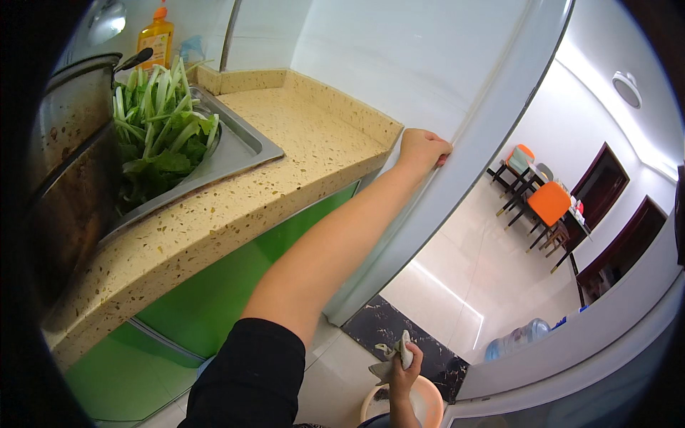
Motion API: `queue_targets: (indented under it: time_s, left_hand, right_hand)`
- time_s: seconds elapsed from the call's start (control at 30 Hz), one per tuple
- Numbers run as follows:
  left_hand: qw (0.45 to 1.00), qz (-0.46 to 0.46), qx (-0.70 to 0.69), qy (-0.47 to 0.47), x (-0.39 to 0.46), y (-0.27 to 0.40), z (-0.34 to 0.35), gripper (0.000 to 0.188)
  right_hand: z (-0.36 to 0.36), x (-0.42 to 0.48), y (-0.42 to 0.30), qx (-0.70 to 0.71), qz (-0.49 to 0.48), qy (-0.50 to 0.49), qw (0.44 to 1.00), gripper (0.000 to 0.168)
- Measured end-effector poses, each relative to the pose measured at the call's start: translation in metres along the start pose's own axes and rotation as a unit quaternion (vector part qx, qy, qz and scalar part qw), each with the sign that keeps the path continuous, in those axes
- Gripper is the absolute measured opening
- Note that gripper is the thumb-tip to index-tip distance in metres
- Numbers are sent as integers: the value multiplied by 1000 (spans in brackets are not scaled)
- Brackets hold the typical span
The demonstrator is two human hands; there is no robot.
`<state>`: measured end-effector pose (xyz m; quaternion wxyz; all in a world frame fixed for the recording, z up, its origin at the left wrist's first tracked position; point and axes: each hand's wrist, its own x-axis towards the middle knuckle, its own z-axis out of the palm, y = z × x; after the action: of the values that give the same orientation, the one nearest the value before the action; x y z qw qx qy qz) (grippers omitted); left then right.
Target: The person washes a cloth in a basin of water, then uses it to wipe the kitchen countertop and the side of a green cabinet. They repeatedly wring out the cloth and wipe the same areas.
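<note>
My left hand [425,148] reaches out past the corner of the speckled stone countertop [299,176]. Its curled fingers touch the pale door frame [471,144] beside the wall; whether they pinch something small there I cannot tell. Lower down, my right hand [408,366] grips a crumpled greyish cloth [393,359] above a peach-coloured plastic basin [434,396]. Something dark lies in the basin, partly hidden by the right forearm.
Leafy green vegetables [166,128] fill the steel sink [241,142], beside a large metal pot [80,160]. A yellow pump bottle [155,40] stands behind. Through the doorway are orange chairs [549,203] and a large water bottle [518,338].
</note>
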<state>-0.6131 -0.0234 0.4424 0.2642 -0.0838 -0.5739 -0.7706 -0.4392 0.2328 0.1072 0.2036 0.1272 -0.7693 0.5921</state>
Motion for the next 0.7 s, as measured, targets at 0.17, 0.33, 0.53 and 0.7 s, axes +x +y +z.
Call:
queue_targets:
  time_s: [0.17, 0.33, 0.53, 0.7]
  left_hand:
    - [999, -33, 5, 1, -10, -28, -6, 9]
    - [1000, 27, 8, 9, 3, -3, 4, 10]
    - [999, -40, 29, -21, -21, -55, -24, 9]
    - [987, -146, 61, 20, -69, -127, -52, 11]
  right_hand:
    - [-7, 3, 0, -13, 8, 15, 1000, 27]
    - [-1, -1, 0, 40, 27, -6, 999, 37]
    - [-2, -1, -2, -16, -6, -4, 1000, 24]
    - [1, -3, -6, 12, 22, -14, 1000, 26]
